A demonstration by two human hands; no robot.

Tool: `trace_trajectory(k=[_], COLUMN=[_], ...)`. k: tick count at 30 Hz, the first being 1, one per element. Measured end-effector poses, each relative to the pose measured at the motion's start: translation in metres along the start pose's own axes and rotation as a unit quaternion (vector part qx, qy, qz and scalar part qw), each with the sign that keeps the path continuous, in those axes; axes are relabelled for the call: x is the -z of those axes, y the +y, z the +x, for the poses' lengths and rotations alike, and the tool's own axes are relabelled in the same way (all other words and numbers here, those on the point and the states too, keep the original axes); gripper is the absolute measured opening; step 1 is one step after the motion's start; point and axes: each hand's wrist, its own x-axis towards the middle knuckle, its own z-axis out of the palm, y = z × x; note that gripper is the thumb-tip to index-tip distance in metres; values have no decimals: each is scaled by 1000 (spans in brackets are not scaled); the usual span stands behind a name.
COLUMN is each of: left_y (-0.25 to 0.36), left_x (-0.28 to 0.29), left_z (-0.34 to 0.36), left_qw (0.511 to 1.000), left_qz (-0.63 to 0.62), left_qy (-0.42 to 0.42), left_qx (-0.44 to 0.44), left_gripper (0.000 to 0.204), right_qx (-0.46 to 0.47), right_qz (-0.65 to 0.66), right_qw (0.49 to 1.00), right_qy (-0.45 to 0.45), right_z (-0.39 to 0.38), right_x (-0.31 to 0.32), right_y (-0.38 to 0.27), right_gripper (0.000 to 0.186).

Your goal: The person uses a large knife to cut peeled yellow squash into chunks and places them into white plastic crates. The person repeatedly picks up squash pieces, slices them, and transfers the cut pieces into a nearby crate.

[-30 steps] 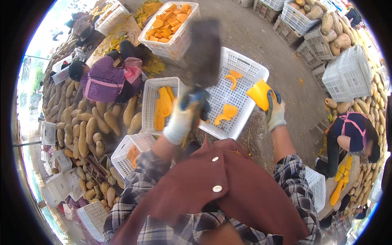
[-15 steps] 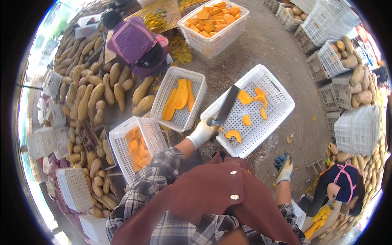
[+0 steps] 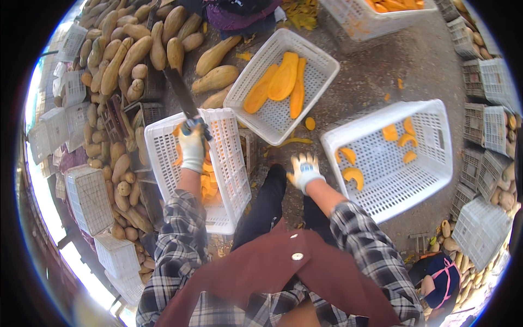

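Observation:
My gloved left hand grips the handle of a long cleaver over a white crate of orange squash chunks at my left. My gloved right hand hangs open and empty, fingers spread, above the floor between crates. Beside it to the right, a white crate holds several curved orange offcuts. In front of me another white crate has long peeled squash pieces lying in it.
Whole tan squashes pile along the left among stacked crates. A crate of cut chunks stands at the back. A co-worker is at the top, another person at lower right. Crates line the right.
My view has swung left and downward. My left hand and cleaver have moved over the left crate. My right hand let go of an orange piece and has moved left.

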Motion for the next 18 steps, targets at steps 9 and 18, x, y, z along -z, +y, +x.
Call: trace_trajectory(k=[9, 18], left_y=[-38, -29], left_x=[26, 20], left_z=[154, 146], left_qw=[996, 998], left_qz=[-8, -61], left_qy=[24, -14], left_qx=[-91, -17], left_gripper=[14, 18], right_qx=[-228, -244], right_qz=[-261, -351], right_qw=[888, 864], right_qy=[-303, -267], right_z=[166, 95], right_x=[-30, -164], right_y=[73, 102], right_gripper=[87, 65])
